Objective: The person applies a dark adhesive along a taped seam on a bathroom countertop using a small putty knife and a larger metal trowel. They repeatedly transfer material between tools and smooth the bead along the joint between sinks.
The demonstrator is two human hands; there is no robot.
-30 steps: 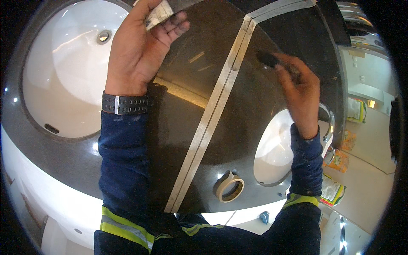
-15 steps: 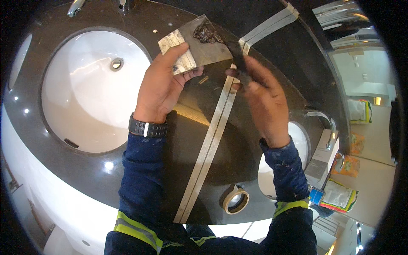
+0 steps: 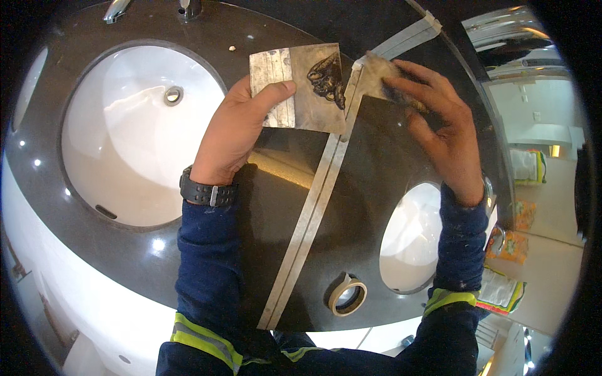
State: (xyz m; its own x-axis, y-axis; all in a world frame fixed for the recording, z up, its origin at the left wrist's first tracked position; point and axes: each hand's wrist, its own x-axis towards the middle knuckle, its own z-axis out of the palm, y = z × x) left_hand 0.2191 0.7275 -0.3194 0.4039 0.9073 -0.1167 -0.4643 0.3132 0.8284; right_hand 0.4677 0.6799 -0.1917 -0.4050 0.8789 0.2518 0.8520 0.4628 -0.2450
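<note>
My left hand [image 3: 229, 135] is closed on a flat, square grey scraper plate [image 3: 301, 116], thumb over its pale, stained grip strip. A lump of glossy dark brown paste [image 3: 326, 78] sits on the plate's right half. To the right, my right hand [image 3: 448, 122] pinches a second thin, smeared scraper blade [image 3: 378, 78], blurred by motion. That blade is at the far stretch of the masking tape strips [image 3: 307, 213], which run along both sides of a narrow seam in the dark countertop [image 3: 282, 141]. Whether the blade touches the counter I cannot tell.
A white basin [image 3: 125, 163] is set into the counter at left, with a chrome tap [image 3: 116, 11] beyond it. A second basin [image 3: 411, 238] lies at right, by my right forearm. Near the front edge lies a tape roll [image 3: 347, 296]. A mirror-like chrome surface [image 3: 508, 37] curves at far right.
My right hand has moved right, away from the plate, its blade now over the tape by the seam. The left hand has turned the plate more level, and its paste looks differently shaped.
</note>
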